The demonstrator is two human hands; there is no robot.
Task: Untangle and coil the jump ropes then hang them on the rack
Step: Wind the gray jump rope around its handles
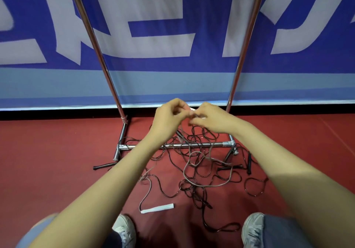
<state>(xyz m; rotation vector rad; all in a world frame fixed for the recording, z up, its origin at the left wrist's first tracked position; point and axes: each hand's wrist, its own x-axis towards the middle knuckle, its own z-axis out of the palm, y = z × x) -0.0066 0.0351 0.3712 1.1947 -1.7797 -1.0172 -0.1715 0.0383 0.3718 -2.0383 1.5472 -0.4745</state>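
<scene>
While both grips meet above the tangle, each is closed on the grey rope (203,185): the left grip (169,117) pinches a strand that drops toward the floor (57,151), and the right grip (211,119) pinches just beside it. Something white shows between them, possibly a handle. The grey rope falls in a wide loop across the black ropes (163,192) and ends at a white handle (157,208) lying apart from the pile. The black ropes lie knotted over the base bar of the rack (172,146), whose top rail is out of view.

The step in hand appears to be freeing the grey rope. It goes best by following one strand from the held end, lifting each crossing over rather than pulling it tight, and feeding slack through hand over hand. Loops should stay off the base bar, where they would likely snag.
</scene>
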